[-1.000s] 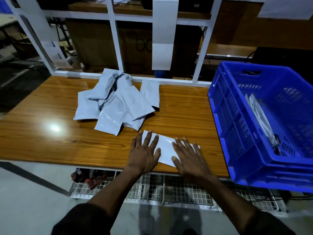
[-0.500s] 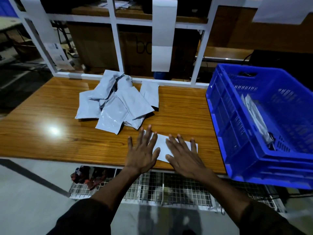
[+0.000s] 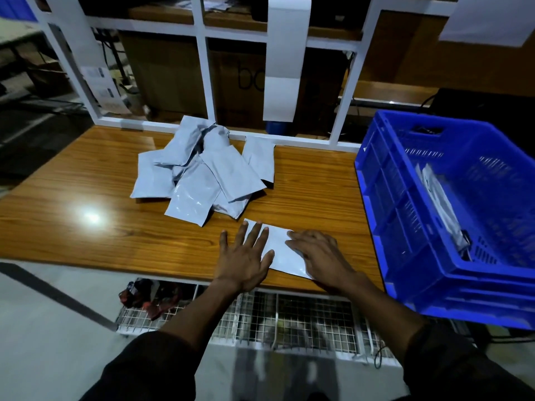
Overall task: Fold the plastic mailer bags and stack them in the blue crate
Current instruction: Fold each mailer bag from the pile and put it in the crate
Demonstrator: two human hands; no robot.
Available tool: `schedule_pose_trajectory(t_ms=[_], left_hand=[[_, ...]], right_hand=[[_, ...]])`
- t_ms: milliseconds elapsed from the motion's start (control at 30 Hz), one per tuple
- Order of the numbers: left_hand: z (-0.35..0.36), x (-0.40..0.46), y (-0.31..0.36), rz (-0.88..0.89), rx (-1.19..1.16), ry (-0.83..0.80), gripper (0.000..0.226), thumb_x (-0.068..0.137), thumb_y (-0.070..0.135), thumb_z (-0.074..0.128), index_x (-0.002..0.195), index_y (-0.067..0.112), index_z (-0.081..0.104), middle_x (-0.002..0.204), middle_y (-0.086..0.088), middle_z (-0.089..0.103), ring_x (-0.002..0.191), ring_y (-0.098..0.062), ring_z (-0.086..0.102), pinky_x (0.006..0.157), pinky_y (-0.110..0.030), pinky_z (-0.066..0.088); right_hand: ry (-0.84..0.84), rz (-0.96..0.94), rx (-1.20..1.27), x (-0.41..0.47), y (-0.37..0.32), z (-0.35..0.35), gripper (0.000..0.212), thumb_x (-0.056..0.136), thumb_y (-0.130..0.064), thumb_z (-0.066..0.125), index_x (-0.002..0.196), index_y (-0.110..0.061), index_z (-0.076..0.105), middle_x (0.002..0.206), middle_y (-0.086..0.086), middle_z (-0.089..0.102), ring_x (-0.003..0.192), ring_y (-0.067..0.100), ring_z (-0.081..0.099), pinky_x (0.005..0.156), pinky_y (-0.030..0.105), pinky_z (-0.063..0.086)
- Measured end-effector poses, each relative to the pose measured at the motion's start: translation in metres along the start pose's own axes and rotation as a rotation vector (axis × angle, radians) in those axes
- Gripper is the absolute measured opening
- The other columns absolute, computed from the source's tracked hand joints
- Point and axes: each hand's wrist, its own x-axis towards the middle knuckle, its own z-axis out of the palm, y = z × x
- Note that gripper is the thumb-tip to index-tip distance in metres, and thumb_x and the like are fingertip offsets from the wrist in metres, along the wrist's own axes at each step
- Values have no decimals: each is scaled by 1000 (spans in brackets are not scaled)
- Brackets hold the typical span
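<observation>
The wooden table (image 3: 86, 241) carries everything; at its 3 o'clock edge stands the blue crate (image 3: 405, 215), with folded mailers (image 3: 443, 209) already leaning inside. A heap of unfolded mailer bags (image 3: 202, 175) lies at 12 o'clock. At 6 o'clock one white mailer bag (image 3: 278, 244) lies flat under both palms: left hand (image 3: 243, 259) with fingers spread wide, right hand (image 3: 321, 253) with fingers straight, pressing. This looks like the flattening step; next comes a fold, calling for a lifted edge.

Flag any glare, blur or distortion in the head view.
Head view: dim overall; a specular hot spot on the wooden table at left; wide-angle bending of the white frame and blue crate; motion blur on the wire rack below.
</observation>
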Motion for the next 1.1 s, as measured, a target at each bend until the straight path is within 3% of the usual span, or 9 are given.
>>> schedule_pose_trajectory(t_ms=[267,367,467,533,633,767,867,967,1100], left_hand=[[-1,-1,0,4,-2,-11,73,97,64,-3,163,31,-4,170,7,-13,155,-22,-18,120,-66,-6],[-2,-2,0,-5,-8,-5,74,97,64,-4,163,30,-5,170,4,-15,155,-23,-17,120,-65,-5],[-2,-5,1,-6,-80,95,74,99,62,3,163,25,-6,169,1,-18,157,-24,-13,122,-62,0],[-1,-7,1,-3,-147,213,72,102,56,11,163,21,-6,171,-2,-13,157,-26,-7,121,-61,9],[0,-7,-3,23,-257,364,69,105,43,25,163,19,-1,171,-10,-2,156,-33,6,119,-63,22],[-2,-6,-7,100,-382,537,74,100,25,52,163,21,12,168,-21,1,154,-41,9,116,-65,25],[-2,-6,-9,117,-413,558,64,96,20,60,156,22,36,168,-19,5,154,-40,7,116,-65,26],[1,-3,-12,83,-489,558,33,92,22,63,125,22,61,160,-17,22,151,-42,13,110,-65,33],[-2,-4,-10,55,-509,617,9,92,20,58,99,16,63,139,-21,44,142,-44,26,100,-63,40]], right_hand=[[155,-6,113,17,7,4,37,91,0,68,117,-26,75,134,-7,64,111,23,57,90,42,50],[135,-6,199,20,9,7,40,89,11,63,115,-16,76,135,2,64,118,24,53,93,22,44],[161,-79,219,16,7,0,35,88,12,63,112,-10,76,133,14,63,106,8,47,88,0,34],[176,-166,220,13,1,-11,28,88,6,67,108,-12,77,126,20,65,100,0,49,85,8,41],[255,-443,20,7,-10,-23,12,88,-15,75,98,-20,78,126,4,69,92,26,55,71,35,47],[233,-620,-206,3,-21,-32,22,96,-31,57,88,-23,77,126,-14,68,99,28,53,71,36,40],[140,-643,-282,4,-24,-33,29,95,-27,49,106,-25,76,117,-9,70,102,27,51,72,40,43],[115,-674,-309,3,-30,-39,32,95,-25,49,114,-24,74,117,-11,70,105,26,51,72,40,43],[98,-648,-310,2,-38,-54,16,87,-17,68,98,-25,77,127,-16,67,112,26,49,75,39,42]])
